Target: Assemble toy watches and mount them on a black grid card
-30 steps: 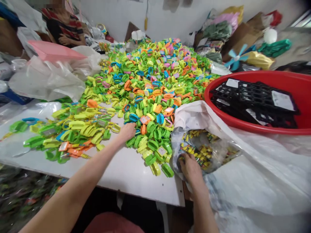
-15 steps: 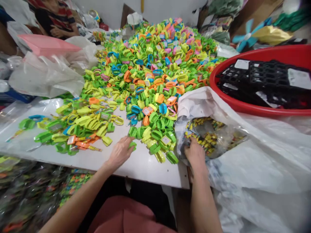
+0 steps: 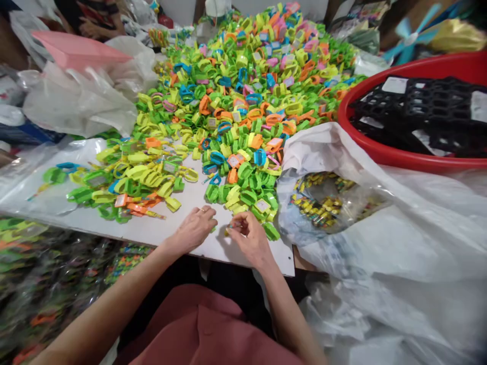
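My left hand is closed over the white table top, with a bit of a green toy watch showing at its fingertips. The rest of that watch is hidden under the fingers. Just to its right, my right hand pinches a small yellow-tipped wrapped piece, mostly covered by thumb and finger. A white bag at the right holds many small yellow wrapped pieces. Beyond my hands, a big heap of coloured toy watches covers the table.
A smaller pile of watches with yellow sticks lies at left on clear plastic. A red tub with black netted items stands at right. A pink tray rests on plastic bags at back left, near another person. Packed bags lie below left.
My right hand has come out of the white bag and moved left to beside my left hand, with a small wrapped piece in it. The left hand stays at the green watch.
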The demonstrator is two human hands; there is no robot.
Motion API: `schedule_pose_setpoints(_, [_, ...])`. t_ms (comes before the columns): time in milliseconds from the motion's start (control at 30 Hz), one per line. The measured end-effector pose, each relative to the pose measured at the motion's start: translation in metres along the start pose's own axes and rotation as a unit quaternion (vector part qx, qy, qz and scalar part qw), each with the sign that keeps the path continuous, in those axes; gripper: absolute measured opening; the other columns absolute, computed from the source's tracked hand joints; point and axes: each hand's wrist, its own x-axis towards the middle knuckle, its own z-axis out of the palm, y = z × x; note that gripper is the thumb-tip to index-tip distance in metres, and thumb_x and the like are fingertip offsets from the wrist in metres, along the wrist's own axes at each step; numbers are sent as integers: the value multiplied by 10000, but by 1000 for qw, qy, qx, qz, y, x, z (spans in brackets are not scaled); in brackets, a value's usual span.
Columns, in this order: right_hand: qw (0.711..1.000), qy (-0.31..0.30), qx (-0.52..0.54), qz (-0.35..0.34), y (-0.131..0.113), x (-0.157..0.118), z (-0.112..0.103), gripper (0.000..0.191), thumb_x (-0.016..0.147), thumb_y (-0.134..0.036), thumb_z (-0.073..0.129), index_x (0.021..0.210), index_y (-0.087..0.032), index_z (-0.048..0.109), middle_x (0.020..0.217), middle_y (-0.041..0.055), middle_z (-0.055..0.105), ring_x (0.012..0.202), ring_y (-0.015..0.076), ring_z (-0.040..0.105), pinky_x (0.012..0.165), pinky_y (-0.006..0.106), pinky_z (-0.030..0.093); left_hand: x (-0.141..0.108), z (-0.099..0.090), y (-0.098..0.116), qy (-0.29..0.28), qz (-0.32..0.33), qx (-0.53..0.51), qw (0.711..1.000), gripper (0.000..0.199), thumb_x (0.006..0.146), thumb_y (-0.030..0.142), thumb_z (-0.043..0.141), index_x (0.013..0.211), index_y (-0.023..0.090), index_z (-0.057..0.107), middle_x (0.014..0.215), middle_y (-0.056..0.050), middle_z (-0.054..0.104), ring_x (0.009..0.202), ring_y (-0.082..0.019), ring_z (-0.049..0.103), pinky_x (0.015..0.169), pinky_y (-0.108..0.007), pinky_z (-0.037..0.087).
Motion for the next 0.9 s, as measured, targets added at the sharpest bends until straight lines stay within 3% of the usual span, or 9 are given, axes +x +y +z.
schedule_pose_setpoints(100, [999, 24, 44, -12, 12, 1, 6, 185, 726, -284, 668, 853, -199, 563, 778, 12, 650, 727, 150, 607, 709, 297, 509, -2, 12, 7, 36, -61, -137, 988, 182, 901, 249, 520, 931, 144, 665, 907, -87, 676, 910, -220, 612, 828, -342, 482])
schedule_pose_setpoints(200, [998, 41, 45, -14, 29, -5, 8, 192, 758, -324, 671, 862, -194, 576, 798, 22, 656, 732, 149, 607, 693, 287, 500, -12, 24, 13, 50, -142, -283, 947, 208, 865, 338, 565, 927, 166, 663, 853, -35, 696, 788, -172, 621, 740, -277, 470])
schedule_pose_setpoints(367, [998, 45, 7, -31, 35, -9, 3, 139, 799, -296, 635, 895, -196, 620, 846, 25, 668, 806, 165, 624, 760, 308, 502, -16, 23, 23, 59, -215, -387, 895, 270, 797, 405, 595, 907, 170, 665, 794, -7, 690, 716, -156, 587, 665, -251, 445])
schedule_pose_setpoints(667, [997, -33, -19, -63, 32, -3, -11, 81, 809, -249, 632, 860, -195, 664, 867, 28, 686, 803, 155, 620, 783, 302, 496, -9, 18, 32, 22, -200, -351, 914, 290, 779, 404, 552, 883, 167, 683, 801, -28, 693, 723, -171, 590, 686, -275, 435])
schedule_pose_setpoints(800, [991, -57, -27, -121, 31, -3, -14, 78, 857, -247, 603, 867, -195, 659, 907, 40, 681, 865, 156, 619, 807, 292, 478, -6, 18, 35, 10, -222, -337, 915, 271, 793, 386, 547, 868, 166, 687, 755, -24, 682, 696, -170, 591, 650, -266, 426])
schedule_pose_setpoints(900, [979, -114, -55, -162, 27, -3, -22, 108, 890, -214, 556, 858, -200, 658, 924, 43, 678, 915, 158, 616, 848, 298, 460, -8, 25, 38, 2, -221, -316, 923, 237, 823, 341, 540, 898, 174, 691, 765, -23, 688, 702, -167, 608, 653, -255, 437])
